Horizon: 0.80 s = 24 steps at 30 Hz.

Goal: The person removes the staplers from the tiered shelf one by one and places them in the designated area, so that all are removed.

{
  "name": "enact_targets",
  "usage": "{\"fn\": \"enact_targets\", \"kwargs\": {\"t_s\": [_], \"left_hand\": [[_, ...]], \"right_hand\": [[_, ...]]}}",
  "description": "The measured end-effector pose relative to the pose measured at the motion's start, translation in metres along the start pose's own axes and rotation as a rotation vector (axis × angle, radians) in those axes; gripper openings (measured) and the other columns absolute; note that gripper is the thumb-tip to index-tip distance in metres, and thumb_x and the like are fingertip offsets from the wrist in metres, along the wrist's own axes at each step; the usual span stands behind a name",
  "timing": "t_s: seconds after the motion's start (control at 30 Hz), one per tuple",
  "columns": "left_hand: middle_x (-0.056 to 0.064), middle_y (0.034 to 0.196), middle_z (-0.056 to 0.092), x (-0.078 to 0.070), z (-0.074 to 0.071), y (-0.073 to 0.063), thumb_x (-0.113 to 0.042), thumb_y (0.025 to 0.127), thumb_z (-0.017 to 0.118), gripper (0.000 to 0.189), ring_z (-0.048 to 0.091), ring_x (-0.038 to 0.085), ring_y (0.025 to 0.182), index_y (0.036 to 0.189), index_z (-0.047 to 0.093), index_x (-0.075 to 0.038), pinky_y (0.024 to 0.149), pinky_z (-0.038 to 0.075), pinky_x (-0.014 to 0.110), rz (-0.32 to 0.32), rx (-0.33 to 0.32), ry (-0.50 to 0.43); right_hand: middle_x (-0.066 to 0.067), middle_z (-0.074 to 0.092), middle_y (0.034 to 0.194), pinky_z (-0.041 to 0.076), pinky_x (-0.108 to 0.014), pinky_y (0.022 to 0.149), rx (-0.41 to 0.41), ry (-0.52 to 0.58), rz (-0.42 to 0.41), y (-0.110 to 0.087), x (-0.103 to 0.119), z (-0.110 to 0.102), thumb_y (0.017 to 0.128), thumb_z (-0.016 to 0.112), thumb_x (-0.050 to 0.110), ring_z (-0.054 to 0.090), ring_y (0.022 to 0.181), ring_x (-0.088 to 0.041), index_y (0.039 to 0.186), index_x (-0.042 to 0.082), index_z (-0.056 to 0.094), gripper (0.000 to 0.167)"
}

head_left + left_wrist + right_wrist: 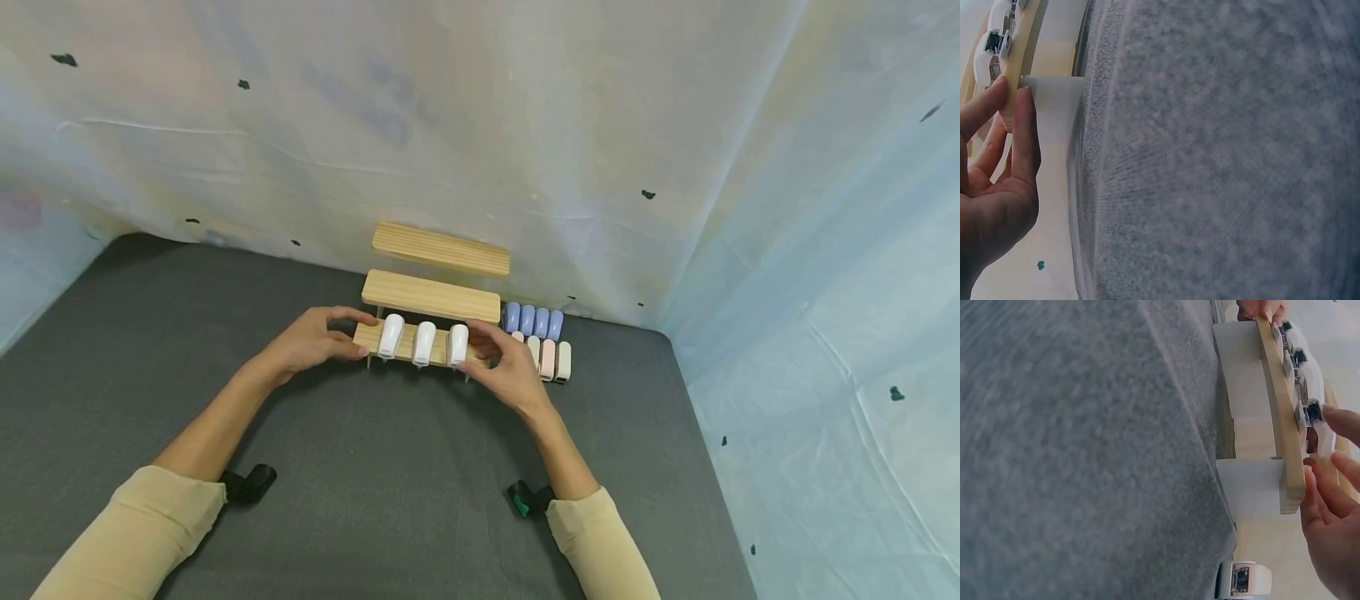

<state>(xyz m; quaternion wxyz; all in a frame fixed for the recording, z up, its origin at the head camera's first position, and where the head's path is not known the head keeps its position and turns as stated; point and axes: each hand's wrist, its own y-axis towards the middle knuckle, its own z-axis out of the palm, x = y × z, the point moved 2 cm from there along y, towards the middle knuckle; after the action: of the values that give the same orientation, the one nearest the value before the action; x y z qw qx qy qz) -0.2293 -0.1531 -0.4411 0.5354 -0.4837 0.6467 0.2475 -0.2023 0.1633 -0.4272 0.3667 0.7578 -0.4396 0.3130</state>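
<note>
Three white mini staplers (424,343) stand in a row on the lowest wooden step of a tiered shelf (405,343). My left hand (311,343) pinches the left end of that step between thumb and fingers; the left wrist view shows the fingertips on both faces of the board (1015,69). At the other end, my right hand (510,367) holds the rightmost white stapler (457,343) between thumb and index finger. In the right wrist view its other fingers lie by the end of the board (1293,487), close under the stapler (1322,431).
Two higher wooden steps (431,293) rise behind. Right of the shelf stand several blue staplers (542,322), with pink and cream staplers (548,358) in front of them. A dark grey cloth tabletop (375,500) lies under everything, and a pale curtain (450,125) hangs behind.
</note>
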Motion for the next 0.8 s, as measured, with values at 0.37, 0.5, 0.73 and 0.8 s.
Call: {"fn": "enact_targets", "kwargs": {"t_s": [0.37,0.5,0.73,0.8], "left_hand": [[0.020,0.126,0.063,0.0021,-0.0001,-0.0005,-0.014,0.088,0.076,0.054,0.068,0.027,0.101,0.138,0.057,-0.012,0.093,0.047,0.051,-0.002,-0.003,-0.018],[0.021,0.128,0.061,0.0016,0.0000,-0.0011,-0.017,0.088,0.076,0.055,0.068,0.028,0.103,0.139,0.056,-0.010,0.094,0.046,0.051,0.006,0.005,-0.008],[0.021,0.128,0.061,0.0010,-0.0011,-0.0024,-0.018,0.089,0.076,0.056,0.067,0.028,0.104,0.140,0.055,-0.010,0.094,0.045,0.051,0.013,-0.007,0.006],[0.021,0.126,0.062,0.0007,-0.0008,-0.0027,-0.018,0.089,0.076,0.056,0.068,0.027,0.104,0.140,0.055,-0.010,0.094,0.046,0.051,0.014,-0.003,0.001]], "right_hand": [[-0.009,0.068,0.115,0.053,-0.039,0.082,-0.003,-0.068,0.033,0.0032,0.0023,0.0094,0.081,0.085,0.014,0.065,0.100,-0.022,0.139,0.011,0.057,0.064],[-0.007,0.068,0.114,0.052,-0.039,0.082,0.006,-0.097,0.039,0.0025,0.0031,0.0100,0.082,0.084,0.017,0.064,0.100,-0.022,0.138,0.012,0.058,0.062],[-0.008,0.068,0.111,0.052,-0.044,0.084,0.012,-0.107,0.028,-0.0029,0.0047,0.0058,0.080,0.085,0.015,0.064,0.098,-0.025,0.137,0.008,0.058,0.064],[-0.008,0.068,0.110,0.051,-0.045,0.084,0.005,-0.098,0.020,-0.0057,0.0049,0.0037,0.079,0.086,0.011,0.064,0.096,-0.026,0.137,0.008,0.058,0.065]]}}
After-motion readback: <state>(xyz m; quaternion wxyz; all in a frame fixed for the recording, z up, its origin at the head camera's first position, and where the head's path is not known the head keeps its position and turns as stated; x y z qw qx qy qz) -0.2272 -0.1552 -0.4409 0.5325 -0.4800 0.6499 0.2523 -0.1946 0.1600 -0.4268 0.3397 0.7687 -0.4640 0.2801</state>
